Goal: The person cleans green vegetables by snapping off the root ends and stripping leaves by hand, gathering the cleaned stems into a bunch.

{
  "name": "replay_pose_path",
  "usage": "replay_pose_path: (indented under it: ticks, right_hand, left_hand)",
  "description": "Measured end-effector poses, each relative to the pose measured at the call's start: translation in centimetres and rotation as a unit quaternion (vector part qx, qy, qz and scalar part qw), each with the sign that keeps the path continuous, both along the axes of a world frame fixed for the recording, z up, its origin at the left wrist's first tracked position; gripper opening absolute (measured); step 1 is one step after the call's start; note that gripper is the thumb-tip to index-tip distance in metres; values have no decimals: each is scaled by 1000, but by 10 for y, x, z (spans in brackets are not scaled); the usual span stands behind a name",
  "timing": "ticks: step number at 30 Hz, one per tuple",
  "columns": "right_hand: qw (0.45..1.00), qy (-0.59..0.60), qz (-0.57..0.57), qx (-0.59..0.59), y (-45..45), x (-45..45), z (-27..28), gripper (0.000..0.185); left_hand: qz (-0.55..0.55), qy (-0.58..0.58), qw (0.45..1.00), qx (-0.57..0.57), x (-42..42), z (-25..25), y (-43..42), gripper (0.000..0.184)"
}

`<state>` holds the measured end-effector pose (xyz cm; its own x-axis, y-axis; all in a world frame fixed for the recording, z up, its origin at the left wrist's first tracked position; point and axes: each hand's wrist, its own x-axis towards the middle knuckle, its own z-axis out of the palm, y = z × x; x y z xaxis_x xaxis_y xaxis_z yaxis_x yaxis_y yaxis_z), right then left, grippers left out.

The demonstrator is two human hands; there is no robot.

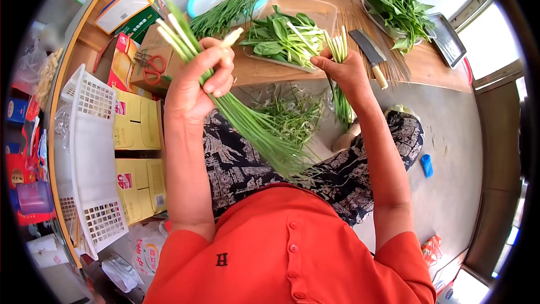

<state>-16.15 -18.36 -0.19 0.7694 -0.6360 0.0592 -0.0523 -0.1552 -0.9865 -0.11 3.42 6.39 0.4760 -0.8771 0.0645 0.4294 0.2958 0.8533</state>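
Greens (253,126) slant over the lap (236,183), left grip (205,76) wrapped round them; right grip (344,67) clamps a second bunch (338,46) before the table (441,76). Light pressure should spare the leaves.

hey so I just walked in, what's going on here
A seated person has a bunch of long green stalks in each hand. The left hand grips the longer-looking bunch, its pale ends up and green ends trailing toward the lap. The right hand holds another bunch, pale ends up. Ahead on the table are leafy greens in a clear tray, with a cleaver lying to their right. Green scraps lie below.
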Motion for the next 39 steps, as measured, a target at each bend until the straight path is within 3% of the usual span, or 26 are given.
replay_pose_path:
  ticks: [3,4,7,25,32,36,38,39]
  right_hand:
    - [998,9,27,54,9,-11,8,18]
    - [998,8,27,53,14,-12,8,18]
    - [972,-31,117,202,22,-13,13,20]
    - [955,-11,185,233,44,-14,23,17]
    - [924,-18,224,308,39,-22,20,22]
    - [921,-24,215,324,35,-23,16,21]
    - [918,-20,223,327,36,-19,14,21]
    - [926,-13,219,307,38,-17,15,20]
  left_hand:
    - [71,-148,980,113,-11,-16,-13,15]
    - [70,-143,979,128,-16,-22,-19,15]
    - [56,-110,987,102,-33,-25,-34,28]
    - [103,-177,974,102,-43,-24,-44,14]
    - [295,-156,941,52,-13,-27,-40,8]
    - [297,-202,924,130,-9,-31,-34,11]
    - [180,-195,946,183,-17,-30,-35,17]
    - [142,-168,964,149,-22,-28,-36,25]
